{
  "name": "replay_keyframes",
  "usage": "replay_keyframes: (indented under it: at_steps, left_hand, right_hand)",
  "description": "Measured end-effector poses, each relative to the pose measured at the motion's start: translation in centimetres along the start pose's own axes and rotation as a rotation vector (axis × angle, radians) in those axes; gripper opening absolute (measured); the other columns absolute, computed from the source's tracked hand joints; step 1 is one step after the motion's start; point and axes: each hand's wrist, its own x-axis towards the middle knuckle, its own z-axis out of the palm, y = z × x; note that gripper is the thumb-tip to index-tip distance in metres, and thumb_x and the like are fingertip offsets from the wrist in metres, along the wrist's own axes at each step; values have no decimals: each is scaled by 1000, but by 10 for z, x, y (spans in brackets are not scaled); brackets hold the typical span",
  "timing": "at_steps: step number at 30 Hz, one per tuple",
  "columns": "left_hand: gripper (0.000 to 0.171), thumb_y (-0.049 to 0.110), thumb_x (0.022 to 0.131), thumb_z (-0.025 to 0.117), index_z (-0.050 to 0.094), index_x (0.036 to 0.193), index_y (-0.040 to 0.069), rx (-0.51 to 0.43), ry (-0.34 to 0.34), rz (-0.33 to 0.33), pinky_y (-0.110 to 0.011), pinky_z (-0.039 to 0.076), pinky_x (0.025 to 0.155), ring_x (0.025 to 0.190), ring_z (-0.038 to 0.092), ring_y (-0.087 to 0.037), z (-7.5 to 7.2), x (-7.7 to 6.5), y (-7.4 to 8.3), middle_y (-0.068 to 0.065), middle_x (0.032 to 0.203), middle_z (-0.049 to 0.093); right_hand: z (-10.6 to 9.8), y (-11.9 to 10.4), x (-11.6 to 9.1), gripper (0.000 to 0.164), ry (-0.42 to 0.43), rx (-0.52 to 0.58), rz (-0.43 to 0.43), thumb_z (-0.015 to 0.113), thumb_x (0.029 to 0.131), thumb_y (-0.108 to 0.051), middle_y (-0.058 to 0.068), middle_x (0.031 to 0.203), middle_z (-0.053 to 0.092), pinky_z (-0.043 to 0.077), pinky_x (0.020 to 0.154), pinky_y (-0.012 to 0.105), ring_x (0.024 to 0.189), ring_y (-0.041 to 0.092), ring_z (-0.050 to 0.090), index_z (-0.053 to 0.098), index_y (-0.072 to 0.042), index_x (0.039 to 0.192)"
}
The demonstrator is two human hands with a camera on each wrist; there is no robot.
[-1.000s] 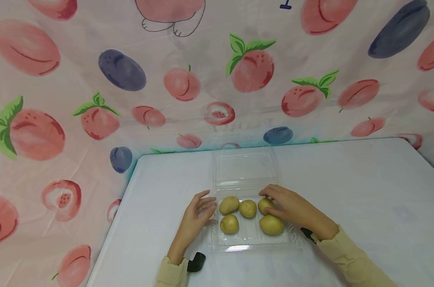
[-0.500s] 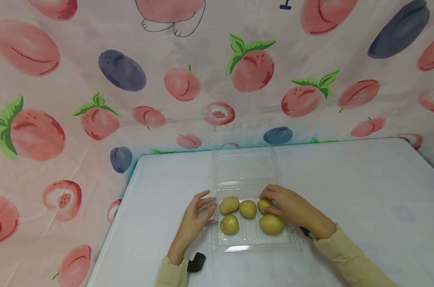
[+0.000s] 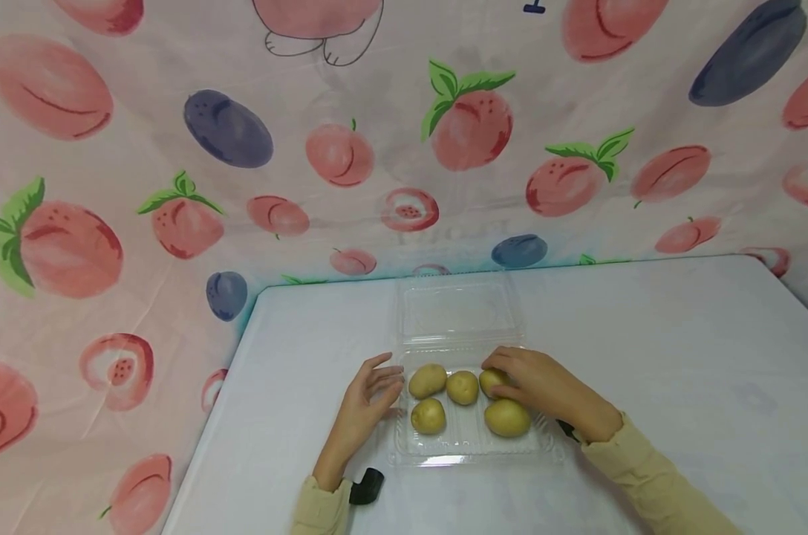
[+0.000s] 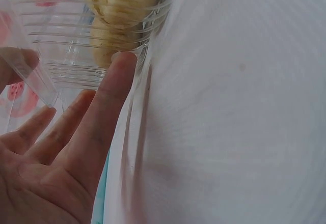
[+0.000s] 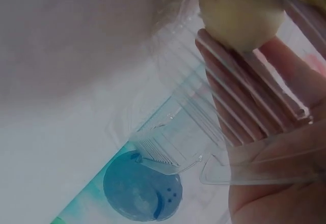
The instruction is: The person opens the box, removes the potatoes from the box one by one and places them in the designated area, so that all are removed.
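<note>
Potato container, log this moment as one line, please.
right hand: grips back-right potato | left hand: at left edge of container | lid: open | contents: five potatoes

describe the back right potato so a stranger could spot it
On the white table lies a clear plastic container with its lid open. Inside, it is the rightmost potato in the back row of three, the only one held by the right hand, whose fingers partly cover it.
</note>
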Motion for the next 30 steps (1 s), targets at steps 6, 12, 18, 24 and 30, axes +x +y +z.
replay_keyframes:
  at_steps: [6,12,18,24,30]
  left_hand:
    - [57,12,97,65,39,147,4,1,0,5,-31,63,74,124,55,-39,0,0,-1,-23,135,57]
    - [57,12,97,65,39,147,5,-5,-2,2,-31,63,74,125,55,-39,0,1,-2,-23,136,56]
    - [56,11,97,64,39,147,4,-14,-4,2,-31,63,74,125,55,-39,1,1,-1,-24,136,56]
    - [57,11,97,65,39,147,4,-9,-3,4,-31,63,73,125,55,-39,0,0,0,-24,136,56]
    - [57,10,97,65,39,147,3,-9,2,9,-31,63,72,124,55,-40,0,0,-1,-24,135,57]
  right_hand:
    - [0,0,1,32,-4,5,-4,76,88,-25,1,107,67,57,88,39,100,19,66,70,-5,112]
    - [1,0,2,28,14,28,-51,76,88,-19,2,105,67,59,84,38,96,19,67,70,-3,111]
    - [1,1,3,27,20,50,-83,77,87,-16,3,106,67,59,83,38,96,19,67,70,-4,110]
    - [1,1,4,27,13,60,-81,77,87,-17,3,108,67,59,85,38,98,20,67,71,-5,110]
    - [0,1,4,25,29,54,-88,78,86,-17,3,108,67,58,84,39,98,20,67,71,-7,108]
